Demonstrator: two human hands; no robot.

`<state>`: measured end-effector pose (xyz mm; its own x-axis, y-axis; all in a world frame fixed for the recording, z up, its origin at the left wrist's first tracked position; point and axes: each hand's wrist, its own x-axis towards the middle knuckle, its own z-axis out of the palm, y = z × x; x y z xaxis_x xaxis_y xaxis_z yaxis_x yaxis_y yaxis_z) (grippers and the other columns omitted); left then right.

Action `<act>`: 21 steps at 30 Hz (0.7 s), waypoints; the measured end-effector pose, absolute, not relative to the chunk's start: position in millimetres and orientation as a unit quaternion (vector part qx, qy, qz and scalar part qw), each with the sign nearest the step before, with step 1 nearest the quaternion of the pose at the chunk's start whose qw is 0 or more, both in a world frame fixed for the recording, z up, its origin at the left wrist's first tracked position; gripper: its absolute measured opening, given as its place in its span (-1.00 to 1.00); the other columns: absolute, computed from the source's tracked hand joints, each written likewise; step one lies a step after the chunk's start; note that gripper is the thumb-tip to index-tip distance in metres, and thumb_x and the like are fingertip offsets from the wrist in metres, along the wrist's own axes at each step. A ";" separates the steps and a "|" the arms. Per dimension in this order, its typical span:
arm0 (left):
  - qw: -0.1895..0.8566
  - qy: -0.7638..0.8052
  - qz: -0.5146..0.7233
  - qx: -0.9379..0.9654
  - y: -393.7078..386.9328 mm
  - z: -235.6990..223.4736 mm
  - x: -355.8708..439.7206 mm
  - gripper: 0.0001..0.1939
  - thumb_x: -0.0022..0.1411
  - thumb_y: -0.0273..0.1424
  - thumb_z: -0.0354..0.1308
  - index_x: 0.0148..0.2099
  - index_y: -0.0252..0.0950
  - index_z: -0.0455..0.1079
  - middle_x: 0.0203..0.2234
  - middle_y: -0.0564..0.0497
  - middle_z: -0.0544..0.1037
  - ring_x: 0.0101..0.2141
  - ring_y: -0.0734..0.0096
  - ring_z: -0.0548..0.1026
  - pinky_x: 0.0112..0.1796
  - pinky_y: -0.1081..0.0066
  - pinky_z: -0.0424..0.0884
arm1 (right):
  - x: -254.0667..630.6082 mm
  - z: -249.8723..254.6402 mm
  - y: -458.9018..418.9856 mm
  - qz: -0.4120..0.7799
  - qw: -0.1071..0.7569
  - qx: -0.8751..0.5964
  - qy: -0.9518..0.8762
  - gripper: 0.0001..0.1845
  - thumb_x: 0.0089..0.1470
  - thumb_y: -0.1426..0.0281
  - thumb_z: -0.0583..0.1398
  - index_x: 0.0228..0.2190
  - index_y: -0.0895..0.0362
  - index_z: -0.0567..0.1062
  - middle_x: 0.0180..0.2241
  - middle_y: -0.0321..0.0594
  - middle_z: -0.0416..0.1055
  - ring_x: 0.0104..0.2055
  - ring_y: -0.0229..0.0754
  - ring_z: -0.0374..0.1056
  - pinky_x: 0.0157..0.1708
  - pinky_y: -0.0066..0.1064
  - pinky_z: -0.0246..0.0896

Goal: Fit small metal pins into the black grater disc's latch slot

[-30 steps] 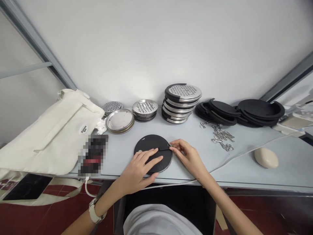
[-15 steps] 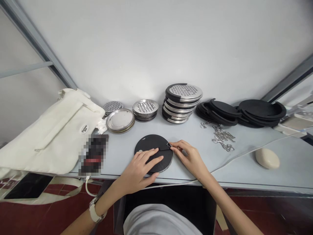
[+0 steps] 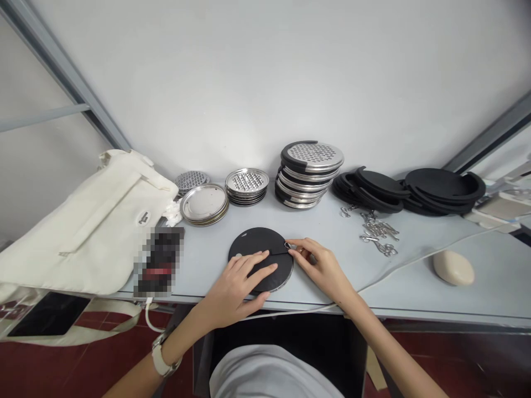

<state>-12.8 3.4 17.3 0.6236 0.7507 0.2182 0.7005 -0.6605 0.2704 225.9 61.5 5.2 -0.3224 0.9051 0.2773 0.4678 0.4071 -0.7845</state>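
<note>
A round black disc point(image 3: 259, 240) lies near the table's front edge, with a slit running to its right side and a metallic rim showing below. My left hand point(image 3: 240, 284) rests flat on it, fingers spread. At the disc's right edge my right hand point(image 3: 313, 260) pinches a small metal clip point(image 3: 287, 246) between thumb and forefinger, right by the slit. Part of the clip is hidden by the fingertips. More metal clips point(image 3: 379, 229) lie in a loose heap to the right.
Behind stand a stack of graters with black holders point(image 3: 311, 171), grater plates point(image 3: 248, 185), plain metal discs point(image 3: 203, 204) and black holders point(image 3: 443, 190). A white bag point(image 3: 91, 226) and a phone point(image 3: 160, 262) are left. A cream rounded object point(image 3: 454, 268) and a cable point(image 3: 398, 268) lie right.
My right fingers have shifted very slightly at the clip by the disc's edge. The left hand and the disc stay in place.
</note>
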 end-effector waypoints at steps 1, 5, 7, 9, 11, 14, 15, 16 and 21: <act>0.079 0.404 0.159 0.897 3.4 17.4 -12.8 -0.49 0.35 -0.35 -0.01 0.32 -0.19 0.12 0.29 -0.12 0.13 0.24 0.13 0.15 0.13 0.12 0.14 | 225.6 5.1 61.5 0.301 0.362 -0.455 -0.756 -0.72 0.24 0.30 0.11 -0.09 0.09 0.51 -0.45 -0.24 0.39 -0.45 -0.18 0.32 -0.39 -0.34 0.30; 0.078 0.402 0.163 0.898 3.4 17.3 -13.0 -0.49 0.35 -0.35 0.00 0.32 -0.19 0.13 0.29 -0.12 0.13 0.23 0.13 0.15 0.13 0.13 0.15 | 225.1 5.0 61.4 0.301 0.359 -0.456 -0.757 -0.74 0.24 0.30 0.11 -0.10 0.10 0.50 -0.47 -0.26 0.39 -0.45 -0.18 0.31 -0.38 -0.35 0.29; 0.079 0.402 0.162 0.898 3.5 17.1 -13.0 -0.49 0.35 -0.35 0.00 0.32 -0.19 0.12 0.29 -0.12 0.13 0.24 0.14 0.14 0.13 0.14 0.14 | 225.3 5.4 61.1 0.300 0.360 -0.457 -0.756 -0.74 0.24 0.31 0.11 -0.11 0.11 0.50 -0.47 -0.26 0.40 -0.45 -0.19 0.31 -0.38 -0.35 0.29; 0.079 0.402 0.161 0.898 3.7 16.9 -13.0 -0.49 0.35 -0.35 -0.01 0.32 -0.19 0.12 0.29 -0.12 0.12 0.24 0.14 0.14 0.13 0.14 0.14 | 225.5 5.9 60.8 0.298 0.359 -0.458 -0.757 -0.75 0.24 0.32 0.11 -0.11 0.12 0.51 -0.47 -0.26 0.40 -0.45 -0.19 0.31 -0.38 -0.36 0.28; 0.079 0.403 0.161 0.898 3.9 16.5 -12.9 -0.49 0.35 -0.35 -0.01 0.32 -0.19 0.12 0.29 -0.12 0.12 0.24 0.14 0.14 0.13 0.14 0.14 | 225.5 6.5 60.7 0.297 0.358 -0.458 -0.758 -0.75 0.23 0.33 0.11 -0.11 0.12 0.51 -0.47 -0.26 0.40 -0.45 -0.19 0.31 -0.38 -0.37 0.28; 0.078 0.401 0.162 0.898 3.9 16.3 -12.9 -0.49 0.36 -0.35 -0.01 0.32 -0.19 0.12 0.29 -0.11 0.12 0.24 0.15 0.13 0.13 0.14 0.13 | 225.1 7.2 60.9 0.299 0.359 -0.455 -0.758 -0.75 0.23 0.34 0.12 -0.11 0.12 0.50 -0.45 -0.26 0.41 -0.44 -0.20 0.31 -0.37 -0.39 0.27; 0.078 0.400 0.162 0.899 3.8 16.4 -12.9 -0.49 0.36 -0.35 -0.01 0.32 -0.19 0.11 0.29 -0.11 0.12 0.24 0.16 0.13 0.13 0.14 0.12 | 225.0 7.3 61.0 0.301 0.358 -0.455 -0.757 -0.75 0.23 0.34 0.12 -0.10 0.13 0.49 -0.45 -0.26 0.41 -0.44 -0.20 0.31 -0.37 -0.39 0.27; 0.079 0.400 0.161 0.899 3.8 16.5 -12.9 -0.49 0.36 -0.35 -0.02 0.32 -0.19 0.11 0.30 -0.10 0.11 0.25 0.16 0.12 0.13 0.15 0.12 | 224.9 7.4 61.0 0.303 0.356 -0.456 -0.757 -0.74 0.24 0.33 0.11 -0.10 0.13 0.49 -0.45 -0.26 0.41 -0.44 -0.20 0.31 -0.37 -0.39 0.26; 0.082 0.400 0.161 0.898 3.6 17.4 -12.7 -0.49 0.36 -0.35 -0.01 0.32 -0.18 0.11 0.30 -0.09 0.11 0.25 0.19 0.11 0.14 0.17 0.11 | 225.1 6.9 60.8 0.311 0.348 -0.457 -0.757 -0.73 0.25 0.32 0.10 -0.09 0.14 0.48 -0.47 -0.28 0.39 -0.44 -0.21 0.30 -0.37 -0.40 0.25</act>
